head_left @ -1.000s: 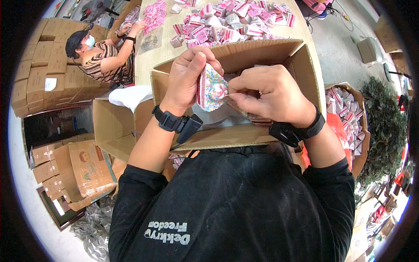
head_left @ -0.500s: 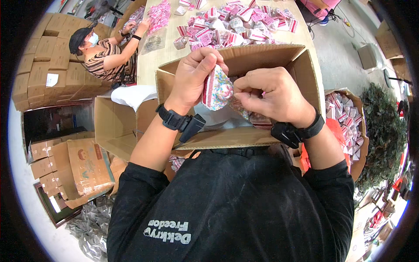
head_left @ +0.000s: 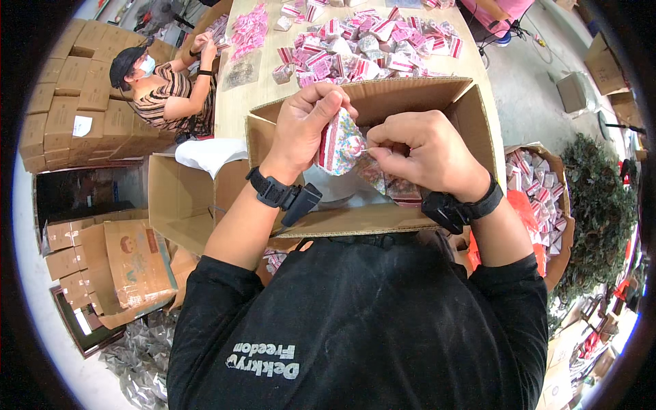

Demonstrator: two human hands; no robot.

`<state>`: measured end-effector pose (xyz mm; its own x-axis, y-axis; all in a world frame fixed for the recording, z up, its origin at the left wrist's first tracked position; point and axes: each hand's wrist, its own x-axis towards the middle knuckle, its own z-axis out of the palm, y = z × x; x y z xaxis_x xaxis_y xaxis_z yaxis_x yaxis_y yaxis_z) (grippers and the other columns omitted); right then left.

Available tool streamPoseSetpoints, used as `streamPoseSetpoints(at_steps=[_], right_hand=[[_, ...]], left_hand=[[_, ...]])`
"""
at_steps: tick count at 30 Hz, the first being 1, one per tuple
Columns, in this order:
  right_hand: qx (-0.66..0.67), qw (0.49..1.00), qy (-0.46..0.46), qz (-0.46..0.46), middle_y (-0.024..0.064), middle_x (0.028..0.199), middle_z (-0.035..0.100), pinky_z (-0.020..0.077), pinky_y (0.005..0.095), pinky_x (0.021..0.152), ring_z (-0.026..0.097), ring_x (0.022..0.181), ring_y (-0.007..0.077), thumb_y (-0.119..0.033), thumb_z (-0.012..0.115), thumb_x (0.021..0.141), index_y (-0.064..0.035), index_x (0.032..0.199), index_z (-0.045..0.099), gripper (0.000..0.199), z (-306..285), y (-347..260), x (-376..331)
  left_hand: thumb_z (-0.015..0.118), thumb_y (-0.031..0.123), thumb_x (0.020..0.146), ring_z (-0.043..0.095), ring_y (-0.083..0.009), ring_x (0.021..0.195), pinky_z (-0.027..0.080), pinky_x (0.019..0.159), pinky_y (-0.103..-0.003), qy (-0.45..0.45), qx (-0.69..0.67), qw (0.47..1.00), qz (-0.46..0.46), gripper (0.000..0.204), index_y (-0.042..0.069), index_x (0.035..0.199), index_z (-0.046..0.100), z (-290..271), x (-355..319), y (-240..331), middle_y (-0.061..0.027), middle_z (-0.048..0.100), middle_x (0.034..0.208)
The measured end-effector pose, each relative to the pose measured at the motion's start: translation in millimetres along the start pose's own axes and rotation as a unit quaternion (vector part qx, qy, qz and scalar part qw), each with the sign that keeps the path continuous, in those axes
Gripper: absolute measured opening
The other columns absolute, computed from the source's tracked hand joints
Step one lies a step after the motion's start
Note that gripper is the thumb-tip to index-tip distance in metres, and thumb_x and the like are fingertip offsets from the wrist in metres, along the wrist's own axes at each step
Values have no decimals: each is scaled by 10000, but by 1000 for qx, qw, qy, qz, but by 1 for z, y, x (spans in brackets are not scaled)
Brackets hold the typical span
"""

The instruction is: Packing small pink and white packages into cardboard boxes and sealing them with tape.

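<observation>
My left hand is closed on a toy cake slice, wedge-shaped, with a sprinkle-covered white top and a red-and-white striped side. My right hand pinches a thin string that runs to the sprinkled face of the slice. Both hands are above an open cardboard box. Inside it, beneath my right hand, lie more sprinkled slices, partly hidden, beside whitish plastic lining.
A heap of wrapped wedges and pink tags lie on the table. At left a co-worker sits near stacked cartons. Another full carton is at right. A second open box adjoins mine.
My hands stay over the box, the right one still pinching close to the slice. The co-worker's hands have drawn together, away from the pink tags. Another person's arm shows at upper right.
</observation>
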<state>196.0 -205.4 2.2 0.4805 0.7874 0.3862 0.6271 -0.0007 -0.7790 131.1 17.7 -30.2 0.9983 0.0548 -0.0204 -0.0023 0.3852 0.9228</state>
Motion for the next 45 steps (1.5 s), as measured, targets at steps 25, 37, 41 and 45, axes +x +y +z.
streamPoseSetpoints(at_steps=[25,37,41,45], right_hand=[[-83,996,31,31,167,784,678,551,450,690,675,733,365,-133,668,801,-32,860,713,125,11,3,-4],[-93,995,32,-28,163,799,682,551,442,685,678,752,362,-107,666,798,-25,931,718,164,16,12,-3],[-120,992,19,-24,149,757,646,542,457,666,662,726,366,-103,661,803,-26,895,677,122,17,12,-4],[-165,985,-38,-36,135,754,614,524,452,657,647,724,353,-75,664,804,-35,915,628,124,15,8,-7]], left_hand=[[693,248,981,652,-82,777,536,704,-243,107,114,987,-24,225,26,1018,678,15,-2,-7,-86,727,917],[746,131,932,683,-114,818,531,736,-240,74,187,972,120,153,1,992,689,17,-7,-3,-76,724,925],[710,220,968,648,-90,767,518,711,-236,96,169,978,79,198,29,1002,672,17,-5,-2,-87,728,903],[720,235,960,658,-104,724,529,665,-245,117,113,986,-33,213,35,1013,669,16,-1,-1,-83,717,879]])
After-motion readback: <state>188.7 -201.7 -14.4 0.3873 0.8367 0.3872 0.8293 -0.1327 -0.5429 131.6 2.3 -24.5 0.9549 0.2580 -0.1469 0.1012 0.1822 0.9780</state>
